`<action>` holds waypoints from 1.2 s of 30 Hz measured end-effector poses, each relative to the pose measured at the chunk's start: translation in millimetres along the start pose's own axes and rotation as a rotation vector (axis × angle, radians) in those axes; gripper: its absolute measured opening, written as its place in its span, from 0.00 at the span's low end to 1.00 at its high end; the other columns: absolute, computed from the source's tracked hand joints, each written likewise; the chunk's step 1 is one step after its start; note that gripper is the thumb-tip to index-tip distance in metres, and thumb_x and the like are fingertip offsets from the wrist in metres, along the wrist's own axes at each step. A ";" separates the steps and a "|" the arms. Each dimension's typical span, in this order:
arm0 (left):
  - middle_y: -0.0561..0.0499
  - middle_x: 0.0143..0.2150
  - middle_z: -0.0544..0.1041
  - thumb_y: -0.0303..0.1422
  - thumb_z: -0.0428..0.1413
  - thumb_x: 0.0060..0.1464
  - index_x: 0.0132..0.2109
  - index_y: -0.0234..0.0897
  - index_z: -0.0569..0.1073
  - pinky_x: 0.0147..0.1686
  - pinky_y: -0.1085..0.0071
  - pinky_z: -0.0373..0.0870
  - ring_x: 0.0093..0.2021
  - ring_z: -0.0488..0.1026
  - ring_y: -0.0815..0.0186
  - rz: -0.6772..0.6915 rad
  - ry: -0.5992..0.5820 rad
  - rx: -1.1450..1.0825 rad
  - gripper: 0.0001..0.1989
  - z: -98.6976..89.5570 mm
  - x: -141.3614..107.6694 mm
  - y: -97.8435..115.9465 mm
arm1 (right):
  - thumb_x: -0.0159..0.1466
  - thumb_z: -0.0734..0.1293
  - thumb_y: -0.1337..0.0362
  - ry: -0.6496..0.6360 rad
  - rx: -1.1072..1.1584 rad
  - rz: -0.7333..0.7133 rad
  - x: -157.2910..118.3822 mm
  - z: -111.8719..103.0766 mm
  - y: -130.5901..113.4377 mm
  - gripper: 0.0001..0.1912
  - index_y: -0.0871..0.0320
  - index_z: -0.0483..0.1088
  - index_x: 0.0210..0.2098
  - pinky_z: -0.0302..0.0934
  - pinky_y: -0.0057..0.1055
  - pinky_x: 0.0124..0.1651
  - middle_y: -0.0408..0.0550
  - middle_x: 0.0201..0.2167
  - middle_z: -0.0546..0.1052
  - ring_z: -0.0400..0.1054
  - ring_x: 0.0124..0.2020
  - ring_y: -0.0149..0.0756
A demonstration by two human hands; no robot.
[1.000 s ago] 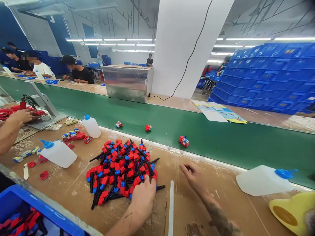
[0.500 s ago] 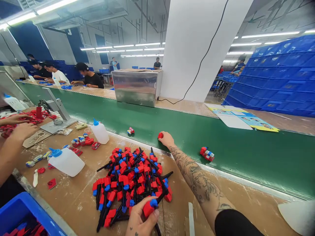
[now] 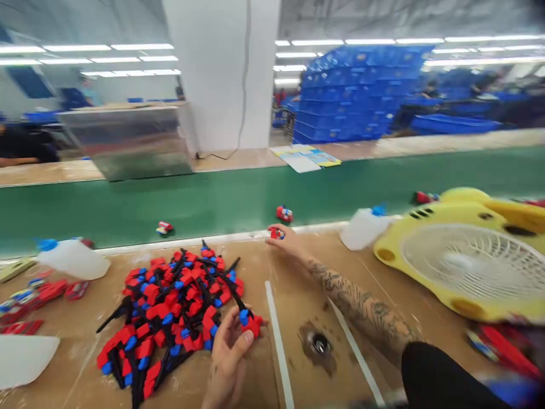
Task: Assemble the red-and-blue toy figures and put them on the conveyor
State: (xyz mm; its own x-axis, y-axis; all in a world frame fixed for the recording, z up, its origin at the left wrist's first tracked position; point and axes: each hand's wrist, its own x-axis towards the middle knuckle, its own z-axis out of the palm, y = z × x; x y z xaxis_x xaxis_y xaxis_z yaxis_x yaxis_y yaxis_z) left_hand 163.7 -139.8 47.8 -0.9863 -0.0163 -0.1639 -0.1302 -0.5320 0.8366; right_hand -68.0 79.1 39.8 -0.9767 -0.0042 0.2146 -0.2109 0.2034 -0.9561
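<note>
My left hand [image 3: 227, 358] grips a red-blue part [image 3: 252, 325], black rod [image 3: 235, 296] slanting forward-left; my right hand [image 3: 293, 244], fingers curled, pinches a small toy piece [image 3: 276, 233] farther forward, rightward.

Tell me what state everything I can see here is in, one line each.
Left hand: closed on a red, blue and black piece
Right hand: closed on a small red piece
Heap of pieces: loose, jumbled
Bottle by the yellow fan: blue top on
Yellow fan: grille on; can't tell if running
Green belt: can't tell if moving
Blue crates: stacked
</note>
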 end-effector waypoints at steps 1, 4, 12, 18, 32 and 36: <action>0.43 0.47 0.77 0.42 0.69 0.47 0.51 0.39 0.76 0.47 0.60 0.75 0.49 0.77 0.51 0.015 -0.039 0.123 0.25 2.1 -1.1 0.4 | 0.47 0.78 0.53 0.052 0.052 0.068 -13.2 -17.8 5.2 0.27 0.58 0.73 0.42 0.63 0.29 0.32 0.44 0.32 0.75 0.67 0.29 0.33; 0.43 0.53 0.75 0.36 0.64 0.54 0.52 0.40 0.76 0.54 0.62 0.71 0.54 0.74 0.55 0.125 -0.293 0.544 0.18 12.6 -1.7 4.4 | 0.54 0.73 0.48 0.200 0.136 0.186 -49.1 -61.7 18.2 0.29 0.57 0.68 0.49 0.53 0.24 0.18 0.39 0.25 0.71 0.58 0.18 0.27; 0.42 0.58 0.70 0.20 0.47 0.60 0.57 0.44 0.71 0.56 0.57 0.70 0.57 0.68 0.57 0.659 -1.167 1.282 0.23 66.2 7.3 14.6 | 0.49 0.75 0.61 0.320 0.831 0.158 -97.9 -95.1 25.9 0.33 0.53 0.64 0.53 0.72 0.33 0.37 0.44 0.41 0.76 0.75 0.35 0.36; 0.42 0.61 0.69 0.19 0.48 0.59 0.59 0.44 0.71 0.57 0.52 0.69 0.61 0.65 0.53 0.733 -1.373 1.614 0.24 91.7 21.8 13.6 | 0.48 0.80 0.54 0.226 0.780 0.166 -94.8 -102.3 32.4 0.30 0.57 0.73 0.48 0.59 0.25 0.21 0.47 0.36 0.79 0.69 0.24 0.31; 0.41 0.59 0.71 0.21 0.47 0.60 0.58 0.44 0.71 0.56 0.54 0.70 0.60 0.66 0.53 0.638 -1.406 1.620 0.23 104.3 27.4 19.7 | 0.46 0.82 0.54 0.162 0.829 0.042 -91.6 -102.1 33.7 0.28 0.55 0.77 0.44 0.69 0.34 0.44 0.47 0.40 0.80 0.74 0.41 0.39; 0.42 0.54 0.74 0.30 0.53 0.62 0.54 0.43 0.74 0.55 0.60 0.71 0.56 0.71 0.56 0.408 -0.990 1.278 0.14 86.2 35.3 15.7 | 0.47 0.82 0.58 0.048 0.775 0.039 -100.9 -95.7 27.8 0.31 0.55 0.75 0.49 0.69 0.36 0.46 0.48 0.43 0.79 0.75 0.42 0.40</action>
State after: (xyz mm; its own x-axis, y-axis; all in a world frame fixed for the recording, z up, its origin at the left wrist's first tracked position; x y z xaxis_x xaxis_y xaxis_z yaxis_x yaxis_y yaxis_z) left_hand 118.1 -75.8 100.2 -0.5873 0.8015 0.1128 0.6335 0.3685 0.6804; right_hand 28.5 178.9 10.6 -0.9848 0.0348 0.1699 -0.1616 -0.5400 -0.8260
